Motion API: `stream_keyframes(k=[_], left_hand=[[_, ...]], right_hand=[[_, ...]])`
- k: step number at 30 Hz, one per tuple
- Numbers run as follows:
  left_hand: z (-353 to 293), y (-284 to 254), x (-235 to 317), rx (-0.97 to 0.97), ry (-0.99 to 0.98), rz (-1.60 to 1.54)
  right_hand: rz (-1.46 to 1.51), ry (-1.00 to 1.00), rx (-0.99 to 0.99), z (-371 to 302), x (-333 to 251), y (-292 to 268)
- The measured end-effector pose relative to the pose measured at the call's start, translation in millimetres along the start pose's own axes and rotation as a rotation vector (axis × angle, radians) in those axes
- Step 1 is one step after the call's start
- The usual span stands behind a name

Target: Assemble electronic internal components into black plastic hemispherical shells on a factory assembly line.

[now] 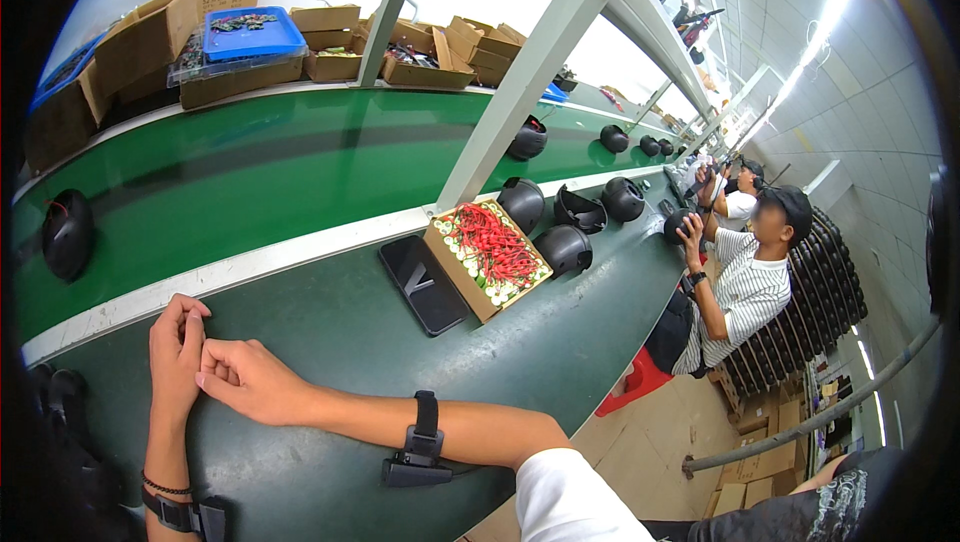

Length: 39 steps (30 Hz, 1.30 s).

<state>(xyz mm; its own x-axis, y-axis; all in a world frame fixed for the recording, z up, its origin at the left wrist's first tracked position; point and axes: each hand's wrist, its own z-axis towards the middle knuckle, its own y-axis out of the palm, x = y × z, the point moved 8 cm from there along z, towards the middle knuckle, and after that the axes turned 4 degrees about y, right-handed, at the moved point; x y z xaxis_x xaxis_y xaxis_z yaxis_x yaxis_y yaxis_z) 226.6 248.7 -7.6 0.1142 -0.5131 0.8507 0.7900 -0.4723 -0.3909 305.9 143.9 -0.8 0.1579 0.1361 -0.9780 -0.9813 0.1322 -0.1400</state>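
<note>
My left hand [180, 350] rests at the left of the dark green workbench [330, 357], its fingers curled together. Against it lies my right hand [250, 379], closed in a loose fist, its fingers touching the left hand. I see nothing held in either. Beyond my right forearm, a flat black rectangular case [424, 285] lies on the bench. Touching its right side is a cardboard box [463, 283] full of small round white-green parts with red wires. Right behind the box stand several glossy black rounded shells [565, 250].
A green conveyor belt [270, 157] runs beyond the bench, carrying a black shell [68, 235] at left. A grey upright post [540, 72] rises behind the box. Cardboard cartons and a blue tray [253, 34] line the far side. At right, a seated co-worker [745, 277] holds a shell.
</note>
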Motion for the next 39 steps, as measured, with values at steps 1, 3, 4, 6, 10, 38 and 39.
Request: stream_keyframes(k=[1, 3, 4, 6, 10, 38, 39], left_hand=[[0, 1, 0, -0.004, -0.008, -0.002], [2, -1, 0, -0.004, -0.003, 0.017], [1, -6, -1, -0.001, -0.002, 0.042], [-3, -11, -6, 0.021, 0.008, 0.022], [-8, -3, 12, 0.051, 0.142, 0.038], [-4, 4, -19, -0.009, 0.008, 0.007], [0, 8, -25, -0.046, 0.0, 0.03]], right_hand=[[-0.004, 0.01, -0.001, 0, 2, 0], [0.006, -0.004, 0.007, 2, 1, 0], [0.021, -0.02, 0.008, 3, -1, 3], [0.001, -0.009, -0.017, 5, -2, 9], [-0.019, 0.015, -0.012, -9, 14, 4], [0.028, -0.102, 0.094, -4, 2, -1], [0.004, -0.127, 0.109, -2, 10, -1]])
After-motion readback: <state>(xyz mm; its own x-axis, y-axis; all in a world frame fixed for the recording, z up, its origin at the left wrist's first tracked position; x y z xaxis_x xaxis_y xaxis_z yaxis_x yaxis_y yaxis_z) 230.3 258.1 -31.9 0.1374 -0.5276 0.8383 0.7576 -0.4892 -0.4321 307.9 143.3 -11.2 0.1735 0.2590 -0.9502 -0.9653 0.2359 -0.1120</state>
